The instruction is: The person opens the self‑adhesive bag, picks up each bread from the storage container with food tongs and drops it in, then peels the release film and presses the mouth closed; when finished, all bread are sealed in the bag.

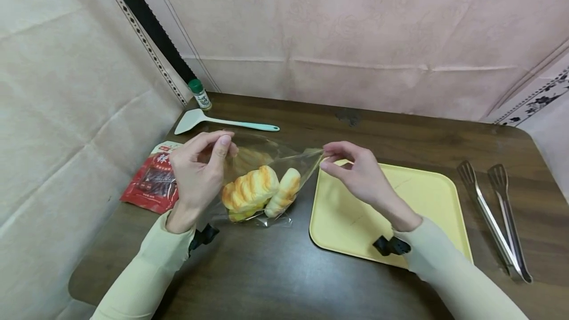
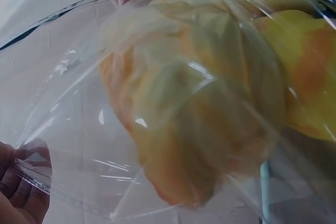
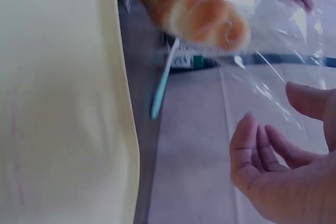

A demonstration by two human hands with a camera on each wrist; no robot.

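Observation:
A clear plastic bag (image 1: 304, 159) stands at the middle of the table with several bread pieces inside. A ridged loaf (image 1: 251, 189) and a slim roll (image 1: 284, 191) show through the film. My left hand (image 1: 200, 167) pinches the bag's upper edge at the left; the left wrist view shows the film gathered between thumb and fingers (image 2: 23, 192). At the bag's upper right corner is my right hand (image 1: 355, 169), its fingertips right at the film. In the right wrist view its thumb and fingers (image 3: 244, 145) are spread apart with a gap between them.
A yellow tray (image 1: 426, 206) lies under my right forearm. Metal tongs (image 1: 493, 216) are to its right. At the left are a red food packet (image 1: 153, 181), a pale blue spatula (image 1: 231, 122) and a green-capped bottle (image 1: 201, 95). Fabric walls border the table.

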